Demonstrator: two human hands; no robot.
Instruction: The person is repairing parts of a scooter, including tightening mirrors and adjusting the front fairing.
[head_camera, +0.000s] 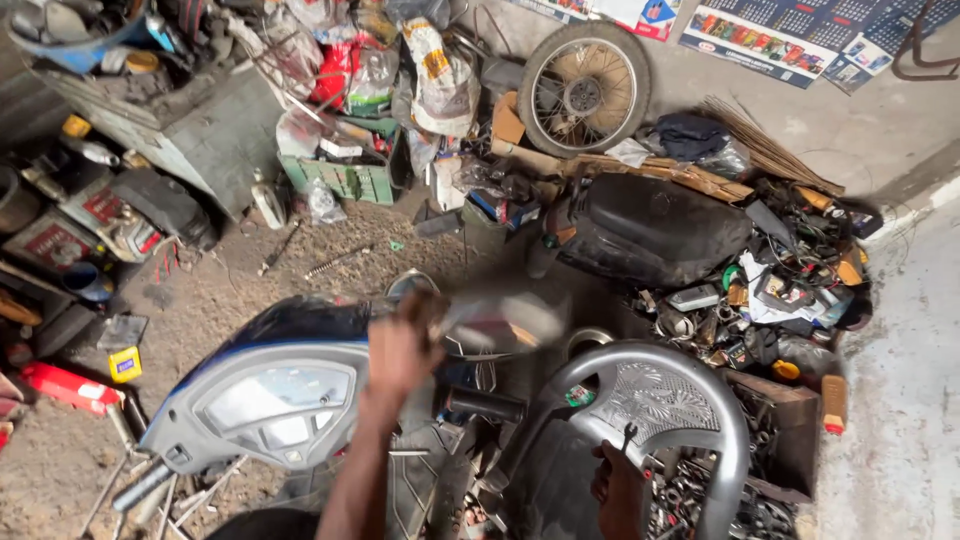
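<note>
A: What was seen left of the grey plastic chair (690, 400)?

B: The scooter front panel (270, 400) was seen there. Above it, a blurred pale part (500, 322) was gripped by the closed left hand (400, 350).

A: And the right hand (615, 480)?

B: It was rested at the chair's rim; a small tool seemed to be pinched, though this could not be told surely. A steadier grip would be advised.

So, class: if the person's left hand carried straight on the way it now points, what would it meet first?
The left hand points up and away over the scooter's head panel. First in line is probably the blurred mirror just past it, which it may already grip; motion blur and depth leave this uncertain.
</note>
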